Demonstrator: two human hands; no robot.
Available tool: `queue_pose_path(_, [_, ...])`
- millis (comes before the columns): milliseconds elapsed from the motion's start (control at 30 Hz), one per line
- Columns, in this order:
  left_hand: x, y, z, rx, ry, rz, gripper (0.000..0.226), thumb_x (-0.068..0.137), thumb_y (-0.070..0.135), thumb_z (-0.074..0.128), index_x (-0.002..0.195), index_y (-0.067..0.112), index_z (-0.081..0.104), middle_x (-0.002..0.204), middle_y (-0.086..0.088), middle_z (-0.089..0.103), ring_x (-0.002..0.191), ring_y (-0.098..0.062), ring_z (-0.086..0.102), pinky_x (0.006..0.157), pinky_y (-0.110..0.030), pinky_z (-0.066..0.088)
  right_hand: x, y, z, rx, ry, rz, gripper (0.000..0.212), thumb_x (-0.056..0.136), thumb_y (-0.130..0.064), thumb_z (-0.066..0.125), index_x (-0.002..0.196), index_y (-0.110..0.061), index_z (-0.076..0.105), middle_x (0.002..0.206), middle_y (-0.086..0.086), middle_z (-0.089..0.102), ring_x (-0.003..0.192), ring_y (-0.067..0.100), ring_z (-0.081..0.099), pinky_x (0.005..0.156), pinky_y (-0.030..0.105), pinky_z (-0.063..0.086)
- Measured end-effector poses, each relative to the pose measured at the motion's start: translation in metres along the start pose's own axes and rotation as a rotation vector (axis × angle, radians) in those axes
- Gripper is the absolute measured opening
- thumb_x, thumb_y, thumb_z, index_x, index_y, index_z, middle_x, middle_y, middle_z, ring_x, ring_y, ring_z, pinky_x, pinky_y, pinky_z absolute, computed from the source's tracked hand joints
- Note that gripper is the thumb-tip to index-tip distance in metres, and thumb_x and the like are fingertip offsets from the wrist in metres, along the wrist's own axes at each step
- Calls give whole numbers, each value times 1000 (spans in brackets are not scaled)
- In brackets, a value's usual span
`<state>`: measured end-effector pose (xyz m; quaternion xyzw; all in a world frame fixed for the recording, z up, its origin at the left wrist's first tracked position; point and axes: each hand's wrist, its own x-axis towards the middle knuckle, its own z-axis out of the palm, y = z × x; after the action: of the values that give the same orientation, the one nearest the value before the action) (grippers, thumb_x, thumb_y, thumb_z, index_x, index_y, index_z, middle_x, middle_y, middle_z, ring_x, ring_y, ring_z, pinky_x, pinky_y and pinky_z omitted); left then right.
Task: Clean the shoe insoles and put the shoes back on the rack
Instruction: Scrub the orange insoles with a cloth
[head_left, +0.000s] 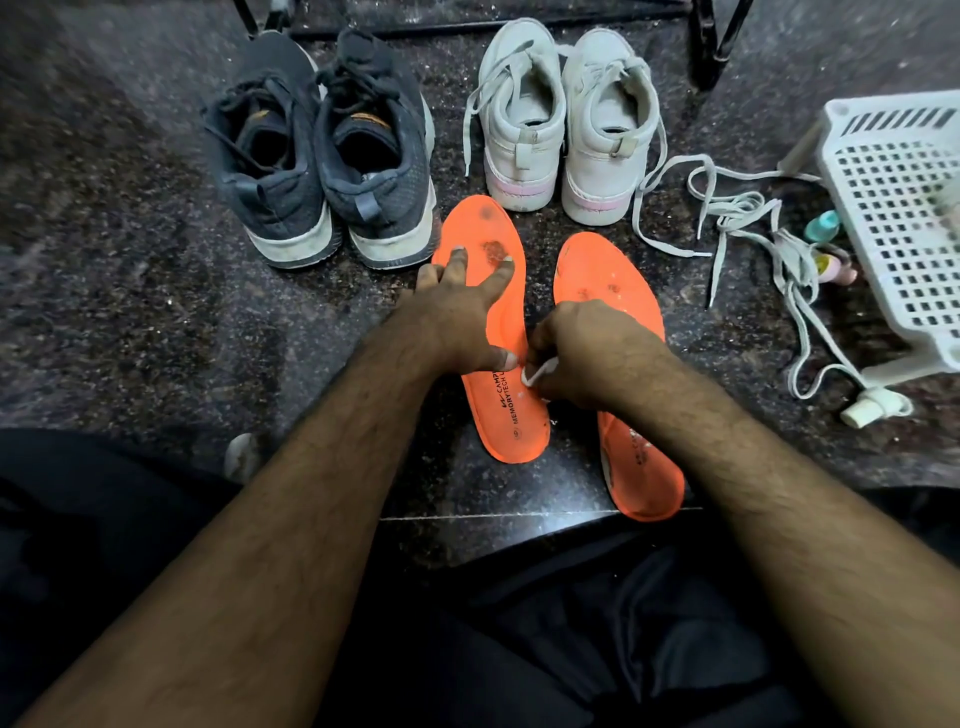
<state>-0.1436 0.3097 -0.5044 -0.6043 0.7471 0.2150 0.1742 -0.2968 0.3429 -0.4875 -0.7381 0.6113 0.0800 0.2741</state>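
Note:
Two orange insoles lie side by side on the dark stone floor. My left hand (462, 312) presses flat on the left insole (506, 415), fingers spread over its dirty toe end. My right hand (582, 353) is closed on a small white wipe (537, 371) at the left insole's right edge and covers the middle of the right insole (644, 483). Behind the insoles stand a pair of dark grey sneakers (322, 156) and a pair of white sneakers (561, 124), heels towards me.
Loose white laces (748, 218) trail right of the white sneakers. A white plastic basket (904, 223) lies at the right edge, small bottles (831, 244) beside it and a white bottle (872, 408) nearer me. Black rack legs (711, 47) stand behind the shoes.

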Motion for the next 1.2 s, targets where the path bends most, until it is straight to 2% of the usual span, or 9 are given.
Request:
queue_pose_path(100, [0,0,1,24,11,-5,107,80,62,70,157,45,-2,167,-12,-10,149,-40,7,117,-57,26,-1,-1,-3,-36,-17,-38,9,78,-27,74,86,-24,76,82,3,66,84,25,65,66,27,46])
queue_pose_path(200, [-1,1,2,24,20,-10,106,81,62,70,157,45,-1,167,-11,-11,149,-39,6,116,-57,26,-6,-2,-10,-60,-139,-91,13,74,-19,79,85,-26,79,82,-3,72,83,16,67,72,25,51])
queue_pose_path(333, [0,2,2,27,24,-14,105,81,63,69,157,45,-1,167,-11,-10,150,-40,5,117,-57,24,-14,-5,-11,-83,-322,-135,22,71,-15,81,89,-28,80,83,-9,75,83,9,68,67,18,50])
queue_pose_path(467, [-1,3,1,25,21,-17,106,80,64,70,157,45,-2,167,-10,-11,150,-41,4,116,-56,23,-19,-5,-5,-103,-487,-188,18,71,-21,83,86,-29,79,84,-11,75,84,6,69,83,27,56])
queue_pose_path(533, [-1,3,1,23,21,-20,107,80,64,70,157,45,-1,167,-10,-10,150,-41,4,116,-56,23,-20,-1,-13,-112,-412,-169,16,73,-26,81,87,-31,78,86,-12,74,84,7,67,81,28,56])
queue_pose_path(667, [1,3,0,14,21,-23,108,79,63,72,157,45,0,167,-11,-9,150,-41,5,116,-57,25,-9,5,-20,65,-36,-85,9,78,-25,72,87,-29,72,88,-3,73,87,16,68,81,33,56])
queue_pose_path(733, [2,3,1,23,28,-18,108,78,63,73,157,45,2,167,-11,-9,149,-40,6,116,-56,26,-3,2,-11,79,69,-59,9,79,-26,70,87,-29,72,91,2,73,89,22,67,80,35,56])
queue_pose_path(1100, [1,3,2,26,29,-19,106,79,64,70,157,45,1,167,-11,-9,150,-39,6,116,-55,25,-4,-6,-1,11,-138,-77,15,72,-18,79,84,-28,78,87,-5,73,85,14,67,81,31,56])
queue_pose_path(1200, [1,2,3,23,31,-18,106,79,65,70,157,45,0,167,-11,-10,150,-39,6,116,-55,24,-10,-9,-5,-44,-237,-122,20,71,-16,82,87,-27,79,84,-8,74,82,10,67,76,24,55])
